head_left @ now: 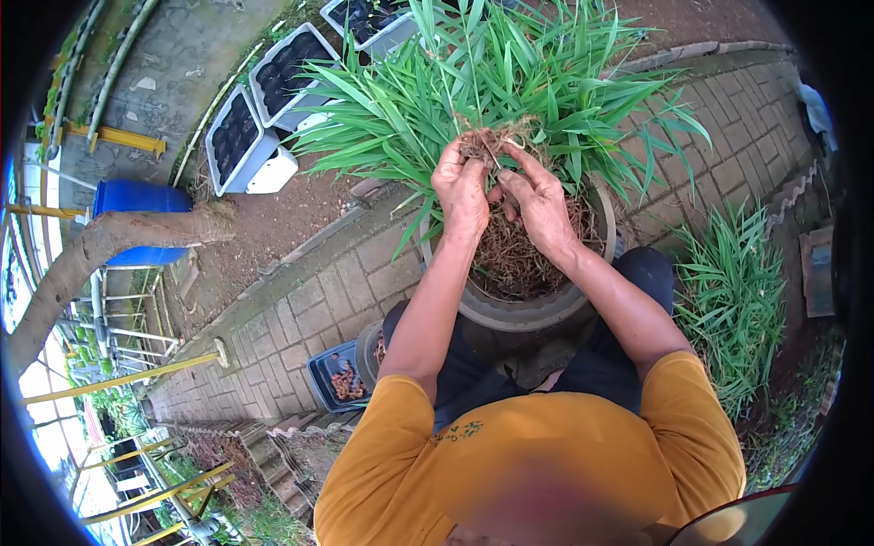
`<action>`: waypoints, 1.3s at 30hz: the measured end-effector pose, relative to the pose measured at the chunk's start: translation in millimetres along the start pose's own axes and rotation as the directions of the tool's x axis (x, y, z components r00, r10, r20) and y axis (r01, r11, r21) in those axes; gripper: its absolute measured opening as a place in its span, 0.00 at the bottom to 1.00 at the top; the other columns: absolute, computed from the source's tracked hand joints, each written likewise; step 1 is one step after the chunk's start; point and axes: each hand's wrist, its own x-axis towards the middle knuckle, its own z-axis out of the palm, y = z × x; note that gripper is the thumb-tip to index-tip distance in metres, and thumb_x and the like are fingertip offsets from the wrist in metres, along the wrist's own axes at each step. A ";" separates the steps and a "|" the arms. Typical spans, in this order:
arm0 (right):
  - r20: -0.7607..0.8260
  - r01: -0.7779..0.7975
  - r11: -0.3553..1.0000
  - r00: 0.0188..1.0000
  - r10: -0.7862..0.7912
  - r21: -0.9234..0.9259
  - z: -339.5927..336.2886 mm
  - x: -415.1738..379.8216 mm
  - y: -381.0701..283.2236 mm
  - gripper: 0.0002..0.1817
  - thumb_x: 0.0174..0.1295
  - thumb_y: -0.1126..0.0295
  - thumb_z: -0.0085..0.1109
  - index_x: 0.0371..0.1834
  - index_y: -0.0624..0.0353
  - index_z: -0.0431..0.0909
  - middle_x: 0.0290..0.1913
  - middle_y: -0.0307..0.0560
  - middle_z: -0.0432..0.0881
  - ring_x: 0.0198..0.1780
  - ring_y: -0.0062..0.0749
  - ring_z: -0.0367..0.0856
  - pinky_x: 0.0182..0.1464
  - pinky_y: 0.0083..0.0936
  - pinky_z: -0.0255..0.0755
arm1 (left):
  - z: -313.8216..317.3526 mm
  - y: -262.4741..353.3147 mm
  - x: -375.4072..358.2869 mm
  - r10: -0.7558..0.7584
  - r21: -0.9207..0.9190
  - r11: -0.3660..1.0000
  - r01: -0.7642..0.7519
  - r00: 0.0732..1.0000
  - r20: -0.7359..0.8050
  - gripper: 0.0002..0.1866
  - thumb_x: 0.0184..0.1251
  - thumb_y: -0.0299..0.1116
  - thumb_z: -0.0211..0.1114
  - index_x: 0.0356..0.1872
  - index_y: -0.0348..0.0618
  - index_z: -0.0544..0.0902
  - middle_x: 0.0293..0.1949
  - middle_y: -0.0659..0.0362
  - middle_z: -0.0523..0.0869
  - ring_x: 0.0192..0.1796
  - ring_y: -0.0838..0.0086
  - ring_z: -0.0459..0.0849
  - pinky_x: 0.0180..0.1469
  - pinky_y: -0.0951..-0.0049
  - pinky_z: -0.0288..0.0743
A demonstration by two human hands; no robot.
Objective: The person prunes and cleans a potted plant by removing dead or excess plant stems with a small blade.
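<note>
My left hand point(462, 196) is closed around a brown, soil-covered root clump point(487, 141) with thin fibrous roots. Opposite it, my right hand point(539, 205) pinches the same clump between thumb and fingers. Both hands are raised over a large round pot point(510, 318), whose inside shows a tangle of brown roots and soil point(519, 259). Long green leafy stems point(437, 100) spread out just beyond my hands; whether they join the held clump is partly hidden by my fingers.
A dark tray point(341, 375) with small reddish-brown pieces sits left of the pot, beside a grey round container. White planter boxes point(241, 141) and a blue barrel point(141, 218) stand at the upper left. Cut leafy stems point(731, 296) lie right, on brick paving point(291, 300).
</note>
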 end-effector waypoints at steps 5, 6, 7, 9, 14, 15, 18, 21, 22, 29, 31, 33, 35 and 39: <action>0.062 -0.098 0.987 0.994 0.091 0.127 -8.0 4.1 1.1 0.25 0.67 0.71 0.51 0.66 0.65 0.64 0.26 0.44 0.81 0.17 0.16 0.71 0.18 0.16 0.63 | -3.9 1.0 -1.0 0.015 0.110 0.994 -0.020 0.999 0.044 0.17 0.62 0.13 0.50 0.52 0.31 0.76 0.49 0.50 0.83 0.48 0.70 0.83 0.51 0.71 0.78; 0.116 -0.153 0.976 0.984 0.136 0.157 -9.8 3.3 -1.7 0.25 0.67 0.70 0.52 0.66 0.65 0.64 0.26 0.44 0.81 0.17 0.16 0.71 0.17 0.16 0.62 | -2.8 7.9 0.9 0.040 0.120 0.992 -0.046 0.998 0.052 0.17 0.62 0.13 0.49 0.51 0.32 0.76 0.49 0.52 0.83 0.48 0.72 0.83 0.51 0.73 0.78; 0.143 -0.190 0.964 0.976 0.165 0.187 -10.4 2.3 -3.3 0.25 0.67 0.70 0.52 0.66 0.64 0.65 0.26 0.44 0.81 0.17 0.17 0.72 0.15 0.15 0.59 | -0.9 15.4 2.1 0.064 0.133 0.989 -0.071 0.996 0.059 0.18 0.61 0.13 0.49 0.51 0.32 0.77 0.49 0.53 0.84 0.47 0.74 0.83 0.51 0.74 0.77; 0.157 -0.175 0.973 0.976 0.151 0.149 -11.5 1.0 -0.5 0.25 0.67 0.70 0.52 0.67 0.63 0.64 0.25 0.44 0.81 0.17 0.17 0.72 0.15 0.15 0.59 | -2.3 20.8 2.4 0.077 0.172 0.981 -0.093 0.993 0.093 0.19 0.59 0.12 0.48 0.51 0.32 0.77 0.49 0.54 0.84 0.48 0.75 0.83 0.51 0.75 0.76; 0.103 -0.087 0.987 0.992 0.073 0.133 -12.8 0.7 1.6 0.18 0.68 0.70 0.52 0.58 0.65 0.68 0.26 0.43 0.81 0.17 0.16 0.72 0.15 0.15 0.59 | 0.1 14.5 -7.8 -0.029 0.138 0.990 0.014 0.994 0.109 0.18 0.60 0.12 0.50 0.51 0.32 0.78 0.47 0.54 0.84 0.46 0.76 0.83 0.50 0.76 0.76; 0.090 -0.071 0.986 0.994 0.058 0.150 -12.5 0.3 0.6 0.11 0.68 0.71 0.52 0.49 0.64 0.70 0.26 0.43 0.80 0.17 0.17 0.73 0.15 0.15 0.61 | 0.4 13.0 -8.6 -0.067 0.137 0.989 0.053 0.992 0.103 0.18 0.60 0.12 0.50 0.51 0.32 0.78 0.46 0.54 0.84 0.45 0.76 0.83 0.49 0.77 0.76; 0.035 -0.033 0.997 0.999 0.031 0.067 -18.4 10.1 7.6 0.11 0.69 0.69 0.52 0.49 0.63 0.70 0.28 0.44 0.81 0.17 0.18 0.72 0.15 0.14 0.58 | 1.4 3.2 -9.4 -0.076 0.128 0.990 0.061 0.990 0.120 0.19 0.59 0.12 0.48 0.52 0.28 0.75 0.48 0.52 0.83 0.45 0.73 0.83 0.49 0.73 0.78; 0.013 -0.072 0.996 0.997 0.071 0.053 -20.9 12.0 10.9 0.10 0.69 0.67 0.52 0.45 0.63 0.72 0.28 0.44 0.81 0.18 0.18 0.74 0.16 0.14 0.58 | -3.2 2.8 -9.5 -0.129 0.213 0.972 0.103 0.986 0.110 0.17 0.61 0.13 0.51 0.53 0.28 0.74 0.46 0.52 0.83 0.43 0.73 0.83 0.47 0.73 0.79; 0.011 -0.077 0.996 0.997 0.077 0.051 -20.9 11.8 12.6 0.10 0.70 0.67 0.51 0.45 0.63 0.72 0.28 0.43 0.81 0.18 0.18 0.74 0.15 0.14 0.58 | -5.5 3.4 -9.0 -0.155 0.245 0.961 0.126 0.982 0.103 0.17 0.62 0.14 0.52 0.53 0.28 0.74 0.46 0.52 0.83 0.43 0.73 0.83 0.46 0.73 0.79; -0.098 -0.057 0.993 0.994 0.046 -0.104 -30.8 8.9 -4.6 0.14 0.68 0.61 0.54 0.38 0.63 0.77 0.26 0.41 0.80 0.17 0.16 0.71 0.17 0.15 0.58 | -3.8 15.3 -5.4 -0.223 0.252 0.946 0.203 0.974 0.052 0.12 0.61 0.18 0.61 0.47 0.33 0.79 0.41 0.55 0.85 0.39 0.70 0.84 0.43 0.71 0.81; -0.102 0.043 0.984 0.993 -0.061 -0.172 -31.7 14.0 7.3 0.13 0.65 0.64 0.57 0.34 0.65 0.78 0.24 0.42 0.80 0.16 0.18 0.71 0.17 0.16 0.61 | 0.0 8.5 -8.3 -0.169 0.306 0.943 0.131 0.980 0.102 0.11 0.60 0.18 0.62 0.44 0.34 0.80 0.38 0.57 0.84 0.36 0.73 0.83 0.43 0.71 0.81; -0.105 0.056 0.989 0.992 -0.070 -0.137 -36.5 19.7 13.1 0.09 0.61 0.69 0.61 0.34 0.66 0.79 0.24 0.43 0.81 0.16 0.17 0.71 0.17 0.15 0.61 | 1.1 7.8 -9.0 -0.242 0.231 0.947 0.224 0.969 0.052 0.11 0.59 0.19 0.63 0.44 0.34 0.80 0.38 0.57 0.84 0.37 0.72 0.84 0.42 0.70 0.82; -0.114 -0.061 0.995 0.991 0.070 0.078 -44.5 21.7 7.0 0.07 0.60 0.71 0.62 0.34 0.65 0.80 0.24 0.43 0.81 0.17 0.16 0.71 0.17 0.14 0.60 | -3.9 16.5 -4.9 -0.274 0.126 0.956 0.267 0.961 0.042 0.10 0.59 0.19 0.63 0.43 0.33 0.80 0.37 0.54 0.84 0.42 0.67 0.85 0.45 0.66 0.83; -0.159 -0.052 0.987 0.984 0.077 0.152 -51.4 26.5 -2.3 0.04 0.59 0.73 0.62 0.34 0.62 0.80 0.25 0.40 0.81 0.17 0.14 0.71 0.17 0.13 0.59 | -25.0 31.7 2.8 -0.262 -0.154 0.955 0.255 0.965 -0.030 0.12 0.54 0.18 0.61 0.41 0.34 0.80 0.39 0.48 0.86 0.44 0.63 0.86 0.50 0.59 0.82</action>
